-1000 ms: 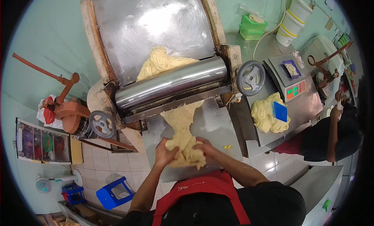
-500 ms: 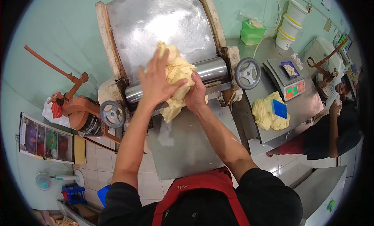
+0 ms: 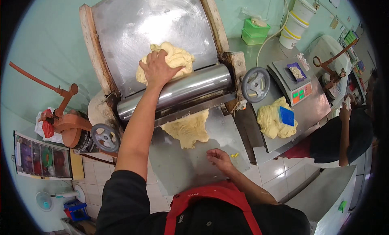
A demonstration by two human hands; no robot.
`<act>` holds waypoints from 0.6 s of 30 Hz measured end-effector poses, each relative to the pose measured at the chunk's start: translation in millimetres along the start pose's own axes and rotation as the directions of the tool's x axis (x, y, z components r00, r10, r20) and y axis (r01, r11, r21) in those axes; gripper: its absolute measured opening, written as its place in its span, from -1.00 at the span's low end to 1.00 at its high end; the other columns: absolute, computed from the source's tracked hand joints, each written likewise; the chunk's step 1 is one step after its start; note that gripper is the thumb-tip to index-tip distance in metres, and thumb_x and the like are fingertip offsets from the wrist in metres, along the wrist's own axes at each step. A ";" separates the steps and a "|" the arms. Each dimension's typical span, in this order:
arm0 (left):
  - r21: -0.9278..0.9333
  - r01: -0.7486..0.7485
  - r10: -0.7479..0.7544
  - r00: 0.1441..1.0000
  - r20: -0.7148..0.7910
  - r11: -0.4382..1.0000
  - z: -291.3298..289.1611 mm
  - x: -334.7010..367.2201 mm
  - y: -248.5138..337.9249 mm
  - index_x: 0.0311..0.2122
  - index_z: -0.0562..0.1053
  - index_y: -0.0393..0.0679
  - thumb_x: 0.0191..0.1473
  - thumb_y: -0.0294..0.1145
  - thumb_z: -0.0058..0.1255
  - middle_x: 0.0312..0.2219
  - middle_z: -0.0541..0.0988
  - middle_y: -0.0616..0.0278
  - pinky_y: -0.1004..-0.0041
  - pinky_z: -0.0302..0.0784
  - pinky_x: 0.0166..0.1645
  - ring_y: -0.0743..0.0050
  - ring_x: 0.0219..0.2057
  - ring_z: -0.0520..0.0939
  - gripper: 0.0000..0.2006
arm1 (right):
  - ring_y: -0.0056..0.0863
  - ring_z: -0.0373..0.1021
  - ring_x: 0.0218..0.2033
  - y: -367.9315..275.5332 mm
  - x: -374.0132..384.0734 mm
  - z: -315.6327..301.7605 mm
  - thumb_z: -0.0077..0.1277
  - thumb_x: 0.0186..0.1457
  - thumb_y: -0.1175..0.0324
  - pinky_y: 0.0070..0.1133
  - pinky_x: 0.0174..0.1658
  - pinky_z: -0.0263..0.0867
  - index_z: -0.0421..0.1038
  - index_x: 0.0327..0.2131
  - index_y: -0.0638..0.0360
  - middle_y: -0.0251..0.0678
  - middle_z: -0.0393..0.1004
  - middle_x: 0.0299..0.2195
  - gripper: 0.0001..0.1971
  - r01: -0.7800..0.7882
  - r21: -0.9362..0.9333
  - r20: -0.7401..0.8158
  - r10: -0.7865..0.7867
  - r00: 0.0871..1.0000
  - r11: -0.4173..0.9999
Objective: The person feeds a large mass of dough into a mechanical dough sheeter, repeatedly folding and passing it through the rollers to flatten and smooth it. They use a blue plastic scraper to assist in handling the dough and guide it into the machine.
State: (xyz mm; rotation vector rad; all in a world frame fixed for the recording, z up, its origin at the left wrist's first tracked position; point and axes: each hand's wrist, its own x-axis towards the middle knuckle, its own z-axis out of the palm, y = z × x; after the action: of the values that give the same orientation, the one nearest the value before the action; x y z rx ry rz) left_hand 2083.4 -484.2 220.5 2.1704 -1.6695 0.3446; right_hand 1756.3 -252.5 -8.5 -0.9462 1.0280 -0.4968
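Note:
My left hand (image 3: pixel 157 67) presses down on a lump of pale yellow dough (image 3: pixel 178 57) on the sloped metal chute (image 3: pixel 133 24) just above the steel roller (image 3: pixel 182 91). A flattened sheet of dough (image 3: pixel 187 128) comes out below the roller onto the metal tray (image 3: pixel 190 166). My right hand (image 3: pixel 219 159) rests empty on that tray, fingers loosely curled, a little below and right of the sheet. A small yellow scrap (image 3: pixel 234 155) lies beside it.
A grey handwheel (image 3: pixel 255 84) sits at the machine's right and another handwheel (image 3: pixel 105 137) at its left. On the right counter lie a second dough pile (image 3: pixel 272 122) with a blue scraper (image 3: pixel 287 116) and a scale (image 3: pixel 295 80). Another person (image 3: pixel 344 133) stands at far right.
Both hands lifted the dough from the tray up onto the chute. Now my right hand has dropped back to the tray, and a dough sheet comes out under the roller.

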 end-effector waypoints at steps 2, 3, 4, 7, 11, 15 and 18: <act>-0.050 0.008 -0.002 0.994 0.108 0.999 -10.2 -1.8 4.6 0.04 0.58 0.00 -0.27 0.37 0.42 0.11 0.53 0.08 -0.22 0.08 0.31 0.17 0.17 0.48 -0.18 | -0.60 0.47 -0.19 10.3 -7.7 0.2 0.20 0.24 0.30 -0.58 -0.16 0.40 0.52 0.04 0.19 -0.40 0.59 -0.19 -0.66 -0.018 -0.068 -0.027 0.016 1.000 0.998; -0.027 -0.007 0.010 0.989 0.145 1.000 -12.7 -3.1 6.5 0.00 0.62 -0.02 -0.21 0.44 0.34 0.02 0.59 0.04 -0.23 0.07 0.31 0.12 0.16 0.51 -0.20 | -0.60 0.47 -0.21 2.6 -5.2 0.7 0.20 0.24 0.28 -0.58 -0.16 0.40 0.53 0.03 0.20 -0.39 0.60 -0.20 -0.66 -0.019 -0.078 -0.035 0.016 0.999 0.997; -0.090 0.029 -0.012 0.983 0.184 0.996 -12.2 -9.8 2.6 0.03 0.60 -0.03 -0.20 0.47 0.31 0.06 0.57 0.03 -0.25 0.05 0.33 0.10 0.19 0.48 -0.16 | -0.60 0.48 -0.22 -1.6 -5.5 2.1 0.20 0.24 0.27 -0.58 -0.17 0.40 0.54 0.02 0.20 -0.38 0.60 -0.21 -0.66 -0.021 -0.090 -0.040 0.017 0.999 0.996; -0.223 0.105 -0.031 0.950 0.311 0.969 -15.3 -35.5 -1.1 0.19 0.51 -0.10 -0.03 0.54 0.10 0.25 0.42 -0.08 -0.34 -0.08 0.41 -0.06 0.32 0.37 -0.08 | -0.62 0.47 -0.24 11.0 4.0 2.7 0.21 0.24 0.23 -0.58 -0.17 0.40 0.55 0.01 0.23 -0.37 0.61 -0.24 -0.64 0.077 -0.311 -0.038 -0.093 0.995 0.947; -0.204 -0.176 0.156 0.982 -0.111 0.963 -6.6 -158.3 4.3 0.23 0.45 -0.19 0.18 0.19 0.11 0.33 0.30 -0.15 -0.30 -0.05 0.43 -0.15 0.34 0.31 -0.30 | -0.62 0.45 -0.24 8.8 20.2 -8.8 0.20 0.23 0.25 -0.57 -0.17 0.41 0.51 0.03 0.14 -0.41 0.59 -0.17 -0.65 -0.033 -0.287 0.035 0.045 0.998 0.957; -0.597 -0.089 0.053 0.996 -0.077 0.797 20.0 -291.6 -5.6 0.28 0.40 -0.21 0.17 -0.11 0.21 0.33 0.26 -0.17 -0.14 0.10 0.40 -0.17 0.35 0.27 -0.36 | -0.51 0.45 -0.23 7.3 58.4 -50.8 0.27 0.16 0.10 -0.55 -0.18 0.40 0.42 0.16 0.21 -0.30 0.58 -0.14 -0.42 -0.047 -0.266 -0.037 0.038 0.999 0.963; -0.760 0.452 -0.406 0.873 0.269 0.468 121.2 -346.6 -41.0 0.31 0.35 -0.21 0.17 -0.08 0.22 0.34 0.28 -0.05 -0.07 0.17 0.38 -0.11 0.37 0.26 -0.32 | -0.38 0.45 -0.06 -29.1 105.3 -82.2 0.29 0.12 -0.03 -0.46 -0.14 0.40 0.27 0.32 0.16 -0.19 0.53 0.03 -0.20 -0.111 -0.315 -0.111 0.080 0.991 0.943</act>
State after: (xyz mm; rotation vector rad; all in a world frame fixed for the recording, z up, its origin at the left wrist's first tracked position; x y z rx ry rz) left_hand 2026.9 -226.4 -38.1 1.7393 -0.8970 -0.5498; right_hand 1733.9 -380.3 -51.7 -1.1620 1.2621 -0.3001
